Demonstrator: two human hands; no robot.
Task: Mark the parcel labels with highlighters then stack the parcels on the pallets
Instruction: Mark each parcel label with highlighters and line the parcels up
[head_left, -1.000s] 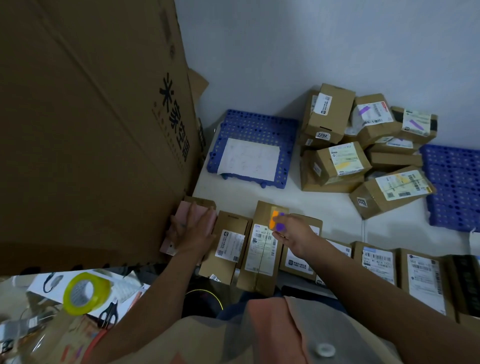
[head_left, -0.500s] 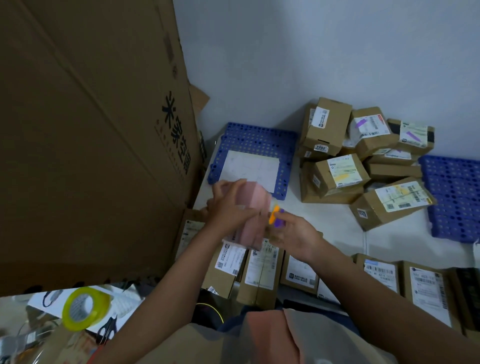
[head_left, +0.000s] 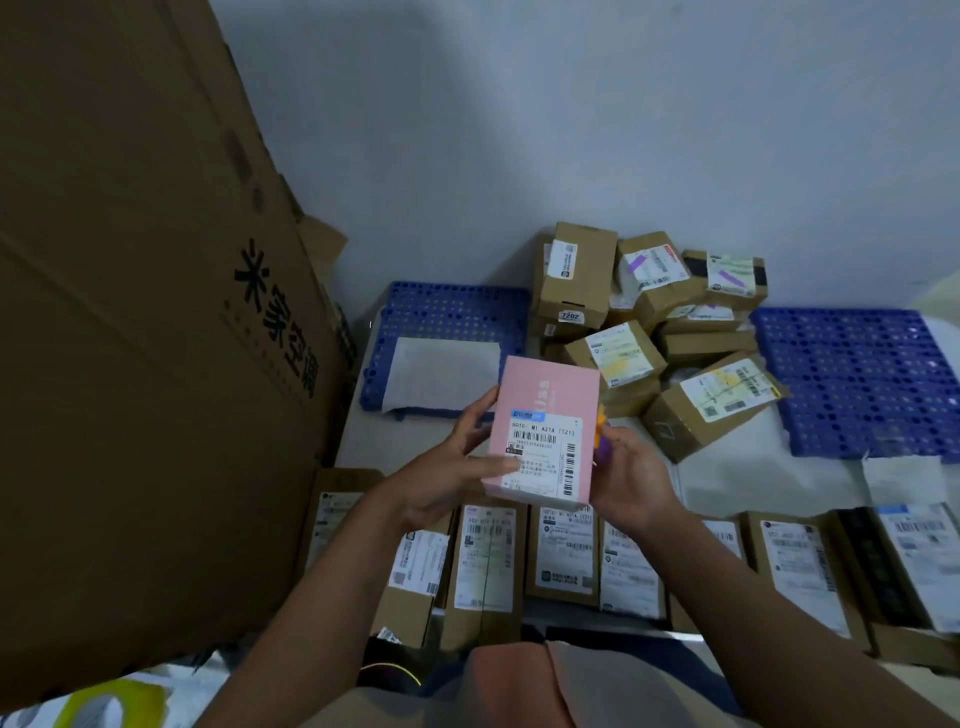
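Parcels (head_left: 561, 561) rowed on white floor (head_left: 753, 478), grey wall (head_left: 571, 130).

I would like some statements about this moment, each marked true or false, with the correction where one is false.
1. The pink parcel is held up with its label facing the camera. True.
2. The left hand rests on the big brown carton. False: it grips the pink parcel's left side.
3. The right hand holds orange and purple highlighters against the parcel's right edge. True.
4. The blue pallet on the left is stacked with brown boxes. False: only a white sheet lies on it.
5. A row of labelled parcels lies below the hands. True.
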